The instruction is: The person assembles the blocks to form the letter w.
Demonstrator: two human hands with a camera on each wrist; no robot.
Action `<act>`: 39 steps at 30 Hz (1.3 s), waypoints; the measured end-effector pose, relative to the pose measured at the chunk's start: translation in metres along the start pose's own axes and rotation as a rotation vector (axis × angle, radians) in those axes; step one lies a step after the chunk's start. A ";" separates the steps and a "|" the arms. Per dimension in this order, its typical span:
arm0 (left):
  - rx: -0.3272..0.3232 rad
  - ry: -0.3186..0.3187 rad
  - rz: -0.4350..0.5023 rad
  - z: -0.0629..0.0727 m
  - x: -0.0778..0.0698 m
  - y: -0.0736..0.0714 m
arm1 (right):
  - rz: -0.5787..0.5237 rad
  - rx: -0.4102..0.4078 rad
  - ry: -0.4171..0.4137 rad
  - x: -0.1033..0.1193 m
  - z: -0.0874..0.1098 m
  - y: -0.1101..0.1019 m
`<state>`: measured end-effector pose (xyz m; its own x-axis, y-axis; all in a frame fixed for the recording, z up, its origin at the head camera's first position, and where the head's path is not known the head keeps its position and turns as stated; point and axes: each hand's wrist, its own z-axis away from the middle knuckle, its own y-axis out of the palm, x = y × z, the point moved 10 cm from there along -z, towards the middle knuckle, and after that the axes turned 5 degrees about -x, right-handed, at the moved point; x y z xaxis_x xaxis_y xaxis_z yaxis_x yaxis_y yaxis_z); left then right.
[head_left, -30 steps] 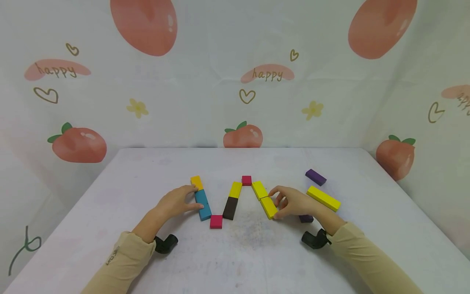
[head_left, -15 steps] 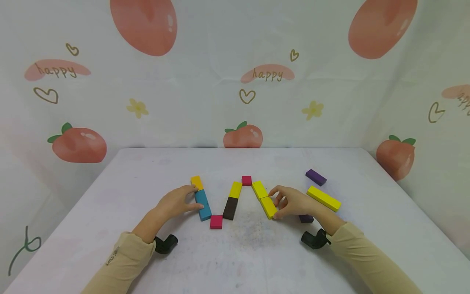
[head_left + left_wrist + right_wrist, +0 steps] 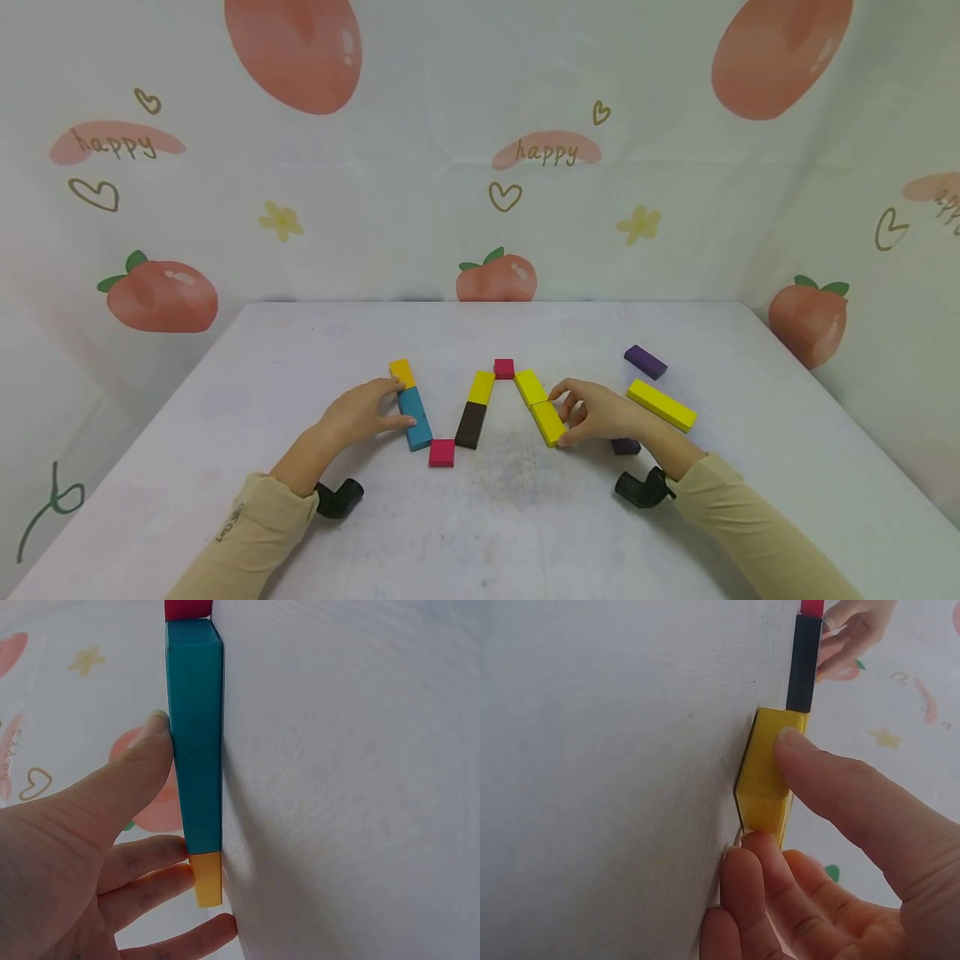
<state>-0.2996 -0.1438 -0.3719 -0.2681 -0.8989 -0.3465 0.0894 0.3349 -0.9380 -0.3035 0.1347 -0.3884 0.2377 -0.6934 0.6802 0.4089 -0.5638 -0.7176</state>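
Observation:
Flat wooden blocks lie in a zigzag line on the table. My left hand (image 3: 360,412) touches the left stroke from its outer side, the thumb on the blue block (image 3: 196,742) and fingertips at the orange block (image 3: 402,372). A red square block (image 3: 442,452) joins it to a black block (image 3: 471,425) and a yellow block (image 3: 482,387). Past a second red square block (image 3: 504,368), two yellow blocks slope down on the right. My right hand (image 3: 596,412) touches the lower yellow block (image 3: 769,761), its thumb on the side and bent fingertips near the upper end.
Right of the zigzag lie a purple block (image 3: 645,362) and a long yellow block (image 3: 662,405). Another purple block (image 3: 626,447) is partly hidden under the right wrist. Black wrist cameras (image 3: 341,498) hang beneath both forearms. A printed cloth (image 3: 405,167) stands behind the table.

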 end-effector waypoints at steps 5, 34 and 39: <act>0.002 -0.001 -0.002 0.000 0.000 0.000 | 0.001 0.005 -0.002 0.000 0.000 0.000; 0.004 -0.002 0.012 -0.001 0.001 0.001 | 0.000 -0.026 -0.098 -0.016 0.027 -0.036; 0.005 -0.004 0.020 -0.002 0.000 0.001 | -0.005 -0.044 -0.087 -0.025 0.033 -0.043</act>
<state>-0.3015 -0.1433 -0.3724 -0.2621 -0.8932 -0.3654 0.0997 0.3516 -0.9308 -0.2976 0.1909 -0.3698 0.3123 -0.6497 0.6931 0.3715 -0.5880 -0.7185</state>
